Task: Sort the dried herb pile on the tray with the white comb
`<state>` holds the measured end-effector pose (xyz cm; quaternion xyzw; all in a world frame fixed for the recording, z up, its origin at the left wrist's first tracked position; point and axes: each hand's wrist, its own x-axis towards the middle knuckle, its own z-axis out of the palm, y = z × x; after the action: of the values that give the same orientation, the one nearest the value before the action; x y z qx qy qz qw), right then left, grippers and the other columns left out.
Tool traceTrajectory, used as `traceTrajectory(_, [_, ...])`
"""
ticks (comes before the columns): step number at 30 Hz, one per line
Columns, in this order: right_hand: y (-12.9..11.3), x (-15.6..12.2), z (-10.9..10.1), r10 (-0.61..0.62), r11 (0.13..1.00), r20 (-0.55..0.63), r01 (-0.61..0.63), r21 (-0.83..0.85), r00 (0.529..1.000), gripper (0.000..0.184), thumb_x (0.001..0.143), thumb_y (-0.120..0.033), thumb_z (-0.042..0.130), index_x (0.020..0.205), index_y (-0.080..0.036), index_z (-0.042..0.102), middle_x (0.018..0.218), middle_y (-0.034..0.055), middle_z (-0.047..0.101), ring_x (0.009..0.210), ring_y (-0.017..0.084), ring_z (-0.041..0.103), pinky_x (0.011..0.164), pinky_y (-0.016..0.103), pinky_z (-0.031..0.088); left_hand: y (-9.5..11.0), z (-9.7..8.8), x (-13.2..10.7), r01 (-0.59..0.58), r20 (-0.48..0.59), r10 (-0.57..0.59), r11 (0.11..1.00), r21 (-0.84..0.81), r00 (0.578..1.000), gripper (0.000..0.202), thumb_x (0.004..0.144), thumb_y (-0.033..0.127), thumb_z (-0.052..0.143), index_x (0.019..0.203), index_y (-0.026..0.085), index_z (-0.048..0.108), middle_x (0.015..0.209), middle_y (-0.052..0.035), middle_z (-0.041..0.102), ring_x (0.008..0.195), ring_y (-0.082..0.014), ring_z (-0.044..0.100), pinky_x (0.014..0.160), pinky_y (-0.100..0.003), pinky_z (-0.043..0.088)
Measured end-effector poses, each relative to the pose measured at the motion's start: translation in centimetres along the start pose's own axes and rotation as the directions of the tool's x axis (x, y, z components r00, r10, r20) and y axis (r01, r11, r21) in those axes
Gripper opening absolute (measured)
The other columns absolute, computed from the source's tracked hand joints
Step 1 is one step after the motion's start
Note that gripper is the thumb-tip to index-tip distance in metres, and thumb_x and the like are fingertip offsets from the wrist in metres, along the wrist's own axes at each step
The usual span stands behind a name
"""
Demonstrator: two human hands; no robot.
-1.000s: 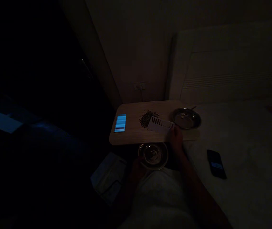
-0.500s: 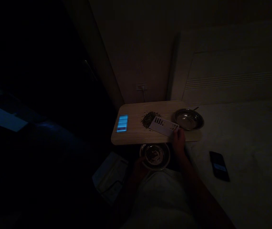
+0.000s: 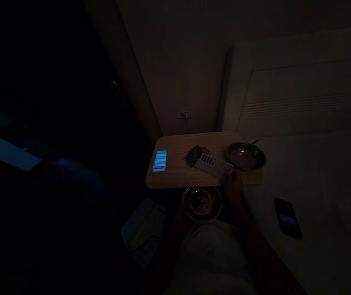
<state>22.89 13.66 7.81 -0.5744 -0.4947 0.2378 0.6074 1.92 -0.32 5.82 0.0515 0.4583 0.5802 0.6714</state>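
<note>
My right hand (image 3: 233, 182) is closed on the near right end of a flat, pale rectangular piece (image 3: 214, 167) with dark slot-like marks. Its far left end touches a pile of small dark bits, perhaps seeds (image 3: 194, 155), on the wooden tabletop (image 3: 175, 179). Below the table's near edge, my left hand (image 3: 184, 217) grips the left rim of a metal bowl (image 3: 217, 211). Dark bits lie on the bottom of that bowl. A second metal bowl (image 3: 245, 157), with a handle sticking out at the back, stands on the table's right end beside my right hand.
A lit phone (image 3: 159, 161) lies on the table's left end. A dark phone (image 3: 288, 218) rests on the pale bed (image 3: 323, 184) at the right. Behind the table is a wall socket (image 3: 184, 114) with a cord. A pale box-like object (image 3: 144, 231) sits low at the left.
The whole view has shifted slightly, so everything appears a little lower and to the right. Both hands keep their holds, and the pale piece stays against the pile.
</note>
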Motion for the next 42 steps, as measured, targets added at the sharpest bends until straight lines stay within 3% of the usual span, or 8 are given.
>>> traceTrajectory(7, [1.3, 0.2, 0.0, 0.018, 0.994, 0.015, -0.02, 0.108, 1.0, 0.026, 0.09, -0.049, 0.057, 0.096, -0.024, 0.054, 0.092, 0.0018, 0.06, 0.088, 0.021, 0.057, 0.089, 0.038, 0.048, -0.6, -1.4, 1.2, -0.161, -0.109, 0.171, 0.982, 0.096, 0.979, 0.045, 0.051, -0.009, 0.075, 0.08, 0.025, 0.071, 0.092, -0.0036, 0.08, 0.142, -0.0385, 0.052, 0.123, -0.044, 0.036])
traceTrajectory(12, [1.2, 0.2, 0.0, 0.018, 0.994, 0.03, -0.021, 0.105, 0.999, 0.028, 0.09, -0.049, 0.058, 0.099, -0.023, 0.056, 0.095, 0.0034, 0.063, 0.089, 0.022, 0.059, 0.088, 0.038, 0.048, -0.9, -1.5, 1.5, -0.119, -0.06, 0.123, 0.99, 0.071, 0.991, 0.038, 0.057, -0.001, 0.075, 0.085, 0.025, 0.07, 0.102, -0.0073, 0.08, 0.137, -0.0411, 0.056, 0.116, -0.054, 0.043])
traceTrajectory(16, [0.8, 0.2, 0.1, 0.013, 0.996, 0.012, -0.014, 0.088, 1.0, 0.026, 0.09, -0.048, 0.057, 0.098, -0.023, 0.055, 0.094, 0.0035, 0.062, 0.09, 0.022, 0.058, 0.089, 0.039, 0.048, -0.9, -1.2, 0.9, -0.099, -0.039, 0.099, 0.995, -0.012, 0.994, 0.033, 0.061, 0.0, 0.073, 0.083, 0.024, 0.069, 0.102, -0.008, 0.08, 0.133, -0.0411, 0.06, 0.114, -0.053, 0.045])
traceTrajectory(24, [-0.3, -0.2, -0.2, -0.001, 1.0, 0.024, 0.0, 0.02, 1.0, 0.027, 0.092, -0.047, 0.054, 0.1, -0.022, 0.058, 0.096, 0.0061, 0.065, 0.091, 0.024, 0.059, 0.089, 0.04, 0.049, -0.4, -0.7, 0.9, -0.103, -0.054, 0.103, 0.995, 0.003, 0.993, 0.038, 0.057, -0.006, 0.076, 0.081, 0.023, 0.071, 0.09, -0.0071, 0.08, 0.134, -0.0393, 0.059, 0.118, -0.049, 0.042])
traceTrajectory(28, [-0.5, -0.3, -0.4, -0.043, 0.998, 0.034, 0.045, -0.055, 0.999, 0.025, 0.095, -0.045, 0.05, 0.101, -0.022, 0.058, 0.095, 0.0071, 0.065, 0.09, 0.024, 0.058, 0.087, 0.04, 0.049, -0.3, -0.3, 1.1, 0.003, -0.001, -0.003, 1.0, -0.014, 1.0, 0.026, 0.069, 0.009, 0.077, 0.091, 0.022, 0.073, 0.096, -0.0088, 0.08, 0.127, -0.0415, 0.064, 0.112, -0.056, 0.047])
traceTrajectory(34, [-0.2, -0.2, -0.2, -0.075, 0.994, 0.031, 0.077, -0.081, 0.997, 0.028, 0.095, -0.048, 0.05, 0.099, -0.022, 0.057, 0.092, 0.007, 0.065, 0.087, 0.024, 0.058, 0.084, 0.039, 0.048, -0.5, -1.1, 1.7, 0.047, -0.018, -0.048, 0.999, -0.027, 0.999, 0.036, 0.069, 0.01, 0.077, 0.103, 0.024, 0.073, 0.101, -0.0077, 0.081, 0.123, -0.0353, 0.068, 0.109, -0.048, 0.053])
traceTrajectory(38, [-0.2, -0.1, 0.1, -0.092, 0.993, 0.034, 0.094, -0.072, 0.995, 0.026, 0.096, -0.047, 0.051, 0.101, -0.021, 0.057, 0.093, 0.0068, 0.065, 0.085, 0.024, 0.058, 0.081, 0.038, 0.047, -0.8, -1.2, 2.9, 0.069, -0.025, -0.069, 0.997, -0.027, 0.997, 0.029, 0.071, 0.013, 0.075, 0.1, 0.02, 0.073, 0.101, -0.0116, 0.081, 0.121, -0.0384, 0.069, 0.106, -0.051, 0.054])
traceTrajectory(42, [-0.3, -0.1, 0.4, -0.099, 0.992, 0.06, 0.103, -0.069, 0.993, 0.021, 0.097, -0.043, 0.05, 0.098, -0.022, 0.055, 0.09, 0.0052, 0.063, 0.081, 0.023, 0.056, 0.077, 0.036, 0.045, -1.1, -1.4, 3.3, 0.033, -0.04, -0.034, 0.999, -0.013, 0.999, 0.034, 0.066, 0.003, 0.074, 0.093, 0.023, 0.073, 0.102, -0.0068, 0.081, 0.124, -0.0348, 0.068, 0.109, -0.047, 0.052])
